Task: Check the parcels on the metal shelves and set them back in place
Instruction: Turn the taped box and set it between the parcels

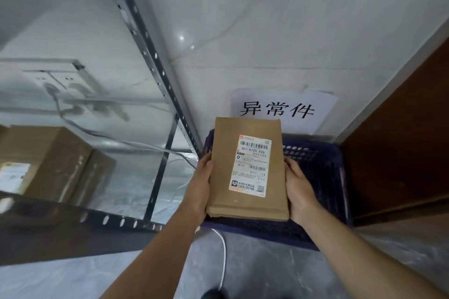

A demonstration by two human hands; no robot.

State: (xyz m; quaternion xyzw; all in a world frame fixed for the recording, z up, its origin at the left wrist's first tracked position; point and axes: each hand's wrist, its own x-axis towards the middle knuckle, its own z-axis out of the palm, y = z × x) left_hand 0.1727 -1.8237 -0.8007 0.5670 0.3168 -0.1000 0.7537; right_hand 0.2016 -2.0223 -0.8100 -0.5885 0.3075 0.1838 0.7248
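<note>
Both hands on the flat cardboard parcel (247, 170), label up: left hand (199, 182) and right hand (300, 187) each grip a long edge. Parcel held above the dark blue plastic crate (323, 167), beside the metal shelf upright (155, 56). Paper sign (281, 109) on wall behind.

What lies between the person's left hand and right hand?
In the head view, a flat brown parcel with a white label lies between the left hand and right hand, which grip its long edges.
</note>
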